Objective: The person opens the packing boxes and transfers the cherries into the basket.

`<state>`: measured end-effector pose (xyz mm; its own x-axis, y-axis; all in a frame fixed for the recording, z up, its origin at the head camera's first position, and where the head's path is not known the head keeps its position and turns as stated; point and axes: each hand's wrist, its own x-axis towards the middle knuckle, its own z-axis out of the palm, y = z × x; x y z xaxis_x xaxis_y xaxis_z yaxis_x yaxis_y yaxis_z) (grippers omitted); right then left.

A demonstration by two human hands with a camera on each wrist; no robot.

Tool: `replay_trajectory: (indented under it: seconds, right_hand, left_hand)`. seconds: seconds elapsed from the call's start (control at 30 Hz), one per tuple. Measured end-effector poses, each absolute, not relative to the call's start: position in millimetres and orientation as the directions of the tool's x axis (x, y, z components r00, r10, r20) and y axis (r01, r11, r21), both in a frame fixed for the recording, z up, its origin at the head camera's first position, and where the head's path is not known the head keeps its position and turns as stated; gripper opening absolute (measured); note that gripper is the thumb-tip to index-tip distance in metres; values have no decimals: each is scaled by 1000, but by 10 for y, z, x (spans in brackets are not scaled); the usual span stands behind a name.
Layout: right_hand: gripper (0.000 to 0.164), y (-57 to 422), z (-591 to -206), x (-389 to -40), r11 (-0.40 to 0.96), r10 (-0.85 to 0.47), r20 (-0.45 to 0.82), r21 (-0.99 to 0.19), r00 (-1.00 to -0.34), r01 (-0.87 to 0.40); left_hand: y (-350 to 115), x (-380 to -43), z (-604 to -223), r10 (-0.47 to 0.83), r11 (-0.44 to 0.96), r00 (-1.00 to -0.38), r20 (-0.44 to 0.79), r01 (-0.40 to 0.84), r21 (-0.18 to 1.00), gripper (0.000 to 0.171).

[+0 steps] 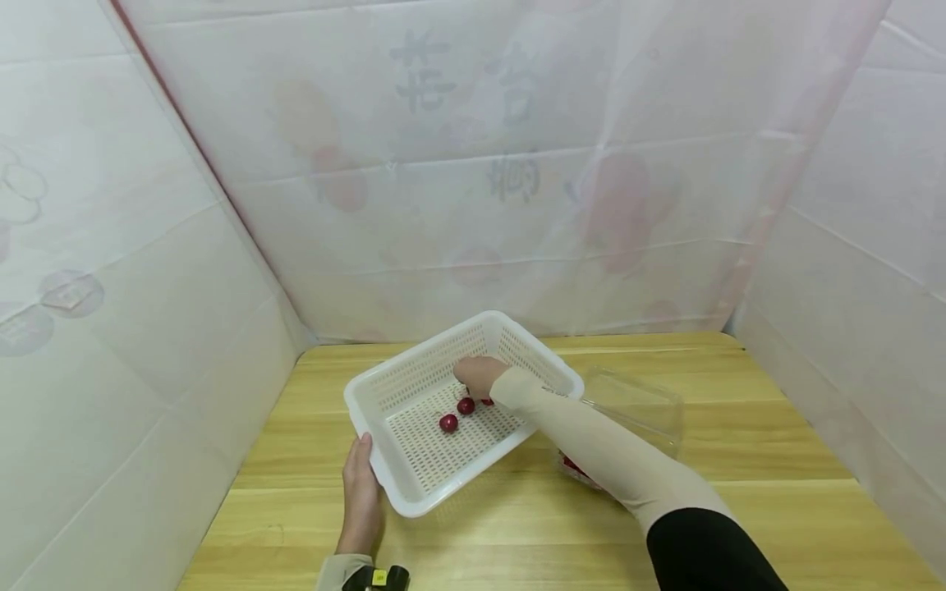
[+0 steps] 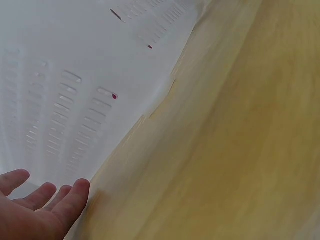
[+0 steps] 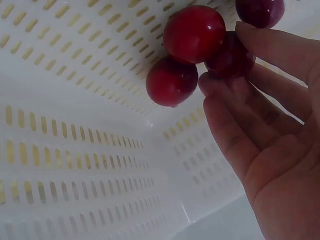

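Observation:
A white perforated plastic basket [image 1: 421, 502] sits at an angle on the table, with glossy dark red cherries inside, two plainly seen from the head, one cherry [image 1: 448, 423] nearest the front. My right hand [image 1: 479, 375] reaches down into the basket. In the right wrist view its thumb and fingers pinch a dark cherry [image 3: 227, 60], which touches two brighter cherries [image 3: 195, 34]; another cherry [image 3: 261, 10] lies beyond the thumb. My left hand [image 1: 362, 497] rests against the basket's left end, fingers extended along the outer wall in the left wrist view.
A clear plastic box [image 1: 639, 402] with its lid raised stands right of the basket, partly behind my right forearm; red fruit [image 1: 572, 465] shows at its near end. White sheeting [image 1: 473, 246] walls off the wooden table [image 1: 783, 525] at the back and both sides.

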<state>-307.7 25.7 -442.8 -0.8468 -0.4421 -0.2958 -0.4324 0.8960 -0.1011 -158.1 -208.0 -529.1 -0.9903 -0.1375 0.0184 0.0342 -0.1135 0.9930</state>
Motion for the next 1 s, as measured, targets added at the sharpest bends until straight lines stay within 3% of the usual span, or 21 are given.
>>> replay_trajectory:
  seconds: [0.23, 0.47, 0.73, 1.0]
  right_hand:
    - [32, 393, -4223, -3022, 867, -497, -227, -145, -837, -476]
    - [35, 922, -3727, -2681, 748, -621, 8, -295, -784, -595]
    - [39, 1776, -3638, -2052, 772, -495, 107, -403, -863, -492]
    - [38, 2454, -3956, -1493, 853, -366, 37, -385, -930, -351]
  left_hand:
    - [-2051, -1630, -5282, -139, -137, -990, 7, 26, 990, 66]
    - [-2030, -1616, -5257, -125, -134, -992, -15, 2, 991, 63]
    - [-2106, -1548, -5201, -158, -128, -986, -49, -28, 991, 63]
    - [-2107, -1503, -5234, -172, -137, -983, -58, -35, 990, 62]
